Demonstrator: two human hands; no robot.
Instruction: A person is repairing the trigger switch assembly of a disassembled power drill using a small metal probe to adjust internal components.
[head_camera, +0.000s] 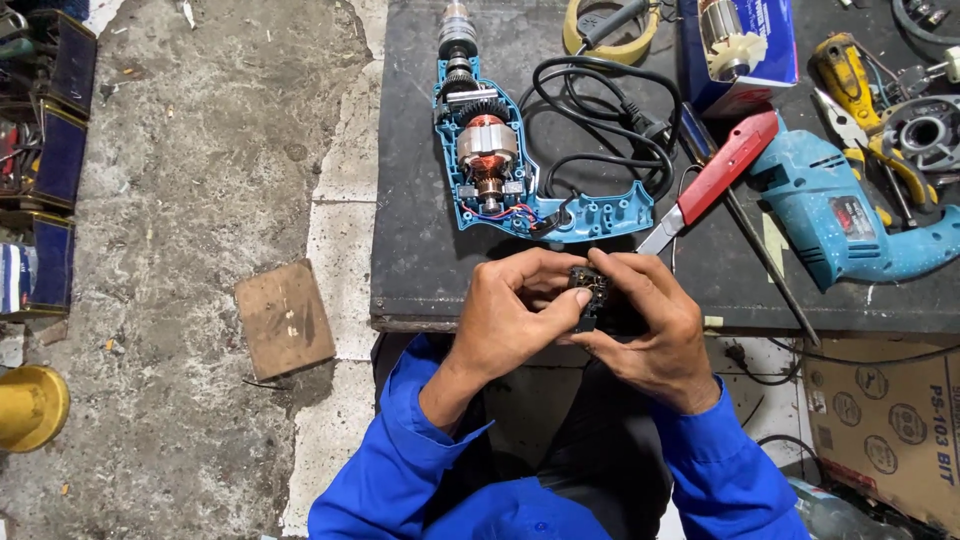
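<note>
Both my hands meet over the front edge of a dark work board (420, 260). My right hand (650, 335) holds a small black switch part (590, 292), and the fingers of my left hand (515, 320) pinch its near side. Just beyond them lies an opened blue drill half-shell (520, 170) with its copper-wound motor, gears and chuck exposed. A black power cord (600, 115) coils beside it and runs into the shell's handle. My sleeves are blue.
A red-handled utility knife (715, 180) and a long thin rod lie right of the shell. A whole blue drill (840, 215), yellow pliers (860, 85), a tape roll (610, 35) and a box with a motor armature sit further back. A cardboard box (890, 420) and wooden block (285, 318) rest on the concrete floor.
</note>
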